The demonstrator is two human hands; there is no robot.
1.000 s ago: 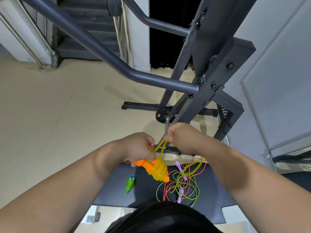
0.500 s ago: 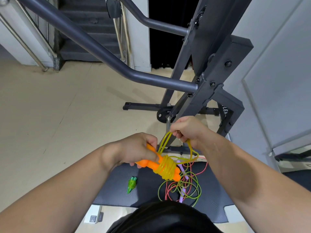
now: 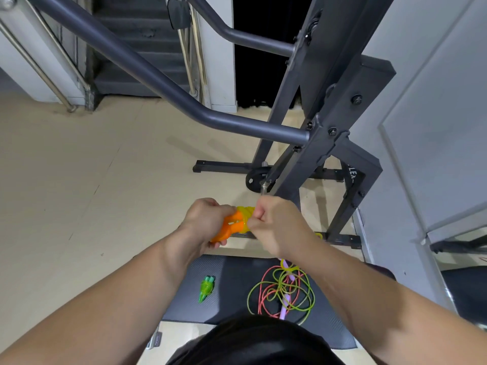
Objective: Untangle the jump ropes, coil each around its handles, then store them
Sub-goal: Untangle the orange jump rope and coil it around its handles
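**Yellow rope (image 3: 246,214) nearly wound on orange handles (image 3: 231,228)**

Set aside on the mat (image 3: 232,309) at 7 o'clock: green handle bundle (image 3: 207,288), seemingly done. Left hand (image 3: 204,219) clamped round the orange handles as an anchor. Right hand (image 3: 276,225) pinching the yellow rope against its coil, likely tucking the end. At 5 o'clock, pink-and-green tangle (image 3: 282,291) waiting.

Orange handles (image 3: 232,227) sit side by side at dead center of the frame, gripped in my left hand (image 3: 201,219). The yellow cord (image 3: 245,213) is wound tight around their far end, where my right hand (image 3: 278,227) pinches it. On the dark mat (image 3: 232,267) in the lower middle, the small green rope bundle (image 3: 206,288) lies wrapped up on the left. To its right sprawls a loose red-and-green tangle (image 3: 266,291) with purple handles (image 3: 285,304).
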